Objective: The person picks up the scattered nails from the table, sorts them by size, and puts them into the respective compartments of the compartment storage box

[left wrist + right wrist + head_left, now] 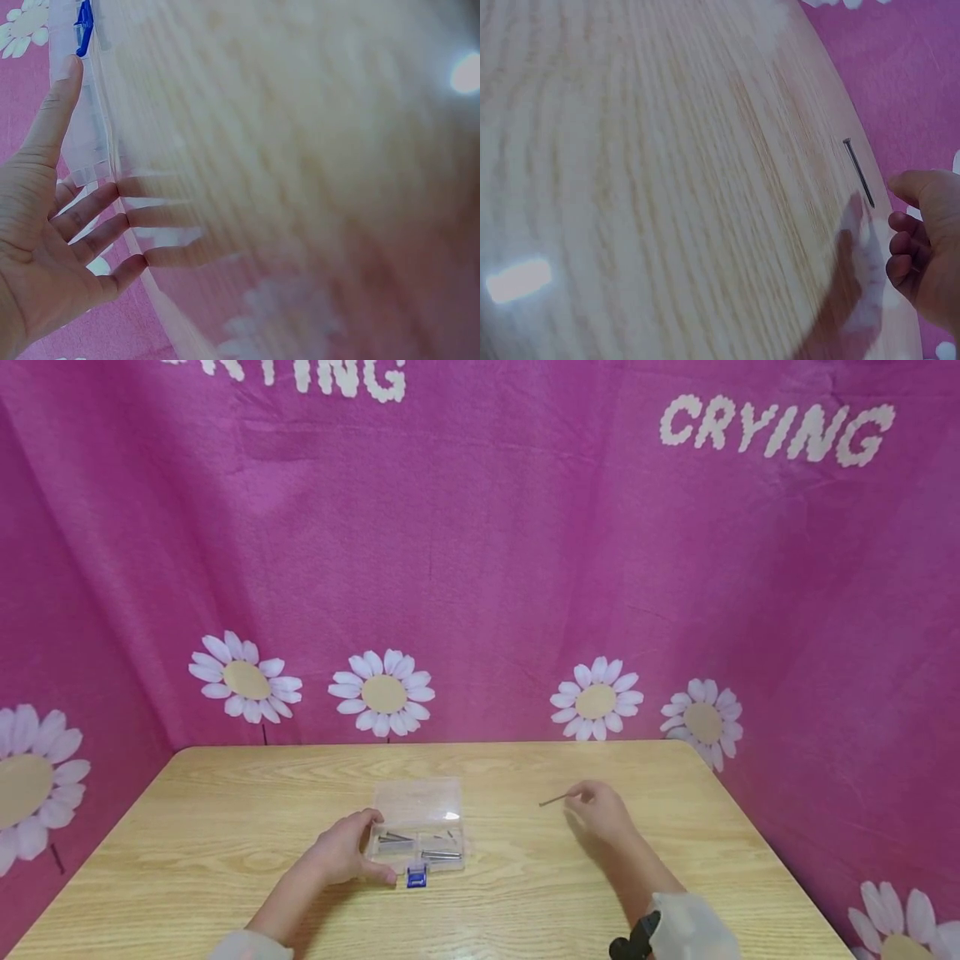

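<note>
A clear plastic box [416, 802] stands with its lid up on the table, nails [441, 856] in its compartments and a blue latch [417, 876] at its front. My left hand [341, 852] rests at the box's left end, its thumb stretched along the front near the latch. In the left wrist view the left hand's fingers [97, 210] are spread, tips on the tabletop. Right of the box, a single nail [859, 172] lies on the wood. Close beside its pointed end is my right hand [930, 240], fingers loosely curled and apart from the nail.
The light wooden table [510, 910] has rounded far corners. Behind it and at both sides hangs a pink cloth [480, 568] with white flowers and lettering. A dark strap [637, 937] is on the right wrist, by a pale sleeve [693, 927].
</note>
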Tool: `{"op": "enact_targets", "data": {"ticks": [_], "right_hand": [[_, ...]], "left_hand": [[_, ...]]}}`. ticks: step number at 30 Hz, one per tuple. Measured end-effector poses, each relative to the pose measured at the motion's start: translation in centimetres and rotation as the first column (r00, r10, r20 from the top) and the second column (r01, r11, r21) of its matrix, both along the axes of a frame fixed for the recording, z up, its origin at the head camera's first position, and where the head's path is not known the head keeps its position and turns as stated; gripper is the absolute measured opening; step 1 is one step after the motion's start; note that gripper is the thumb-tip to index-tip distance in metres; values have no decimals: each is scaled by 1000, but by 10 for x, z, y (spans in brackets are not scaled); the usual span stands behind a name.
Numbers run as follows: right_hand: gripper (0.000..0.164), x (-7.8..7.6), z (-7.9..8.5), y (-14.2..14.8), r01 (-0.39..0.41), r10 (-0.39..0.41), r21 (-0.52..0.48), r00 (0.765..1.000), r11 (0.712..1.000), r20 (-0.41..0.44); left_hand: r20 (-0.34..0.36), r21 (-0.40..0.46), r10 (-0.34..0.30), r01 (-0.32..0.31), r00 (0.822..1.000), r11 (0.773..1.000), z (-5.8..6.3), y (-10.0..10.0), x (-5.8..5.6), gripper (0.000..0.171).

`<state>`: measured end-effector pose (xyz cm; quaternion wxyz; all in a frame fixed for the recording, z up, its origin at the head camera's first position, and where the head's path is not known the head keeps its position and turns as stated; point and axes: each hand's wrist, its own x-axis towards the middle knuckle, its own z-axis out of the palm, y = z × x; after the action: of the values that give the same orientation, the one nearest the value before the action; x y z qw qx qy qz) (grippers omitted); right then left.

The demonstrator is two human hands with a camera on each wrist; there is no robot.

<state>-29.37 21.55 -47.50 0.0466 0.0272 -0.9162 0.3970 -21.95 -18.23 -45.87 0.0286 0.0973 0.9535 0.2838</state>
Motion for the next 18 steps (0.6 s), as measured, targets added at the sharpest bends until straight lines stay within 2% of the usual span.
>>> {"op": "enact_targets", "data": {"ticks": [8, 18], "right_hand": [[19, -4, -2, 1, 4, -2, 43, 1000, 999, -28], [19, -8, -4, -2, 19, -18, 52, 1000, 998, -5]], "left_hand": [[-6, 8, -2, 2, 1000, 1000, 0, 0, 0, 86], [9, 7, 5, -5, 1000, 1000, 2, 0, 2, 87]]}}
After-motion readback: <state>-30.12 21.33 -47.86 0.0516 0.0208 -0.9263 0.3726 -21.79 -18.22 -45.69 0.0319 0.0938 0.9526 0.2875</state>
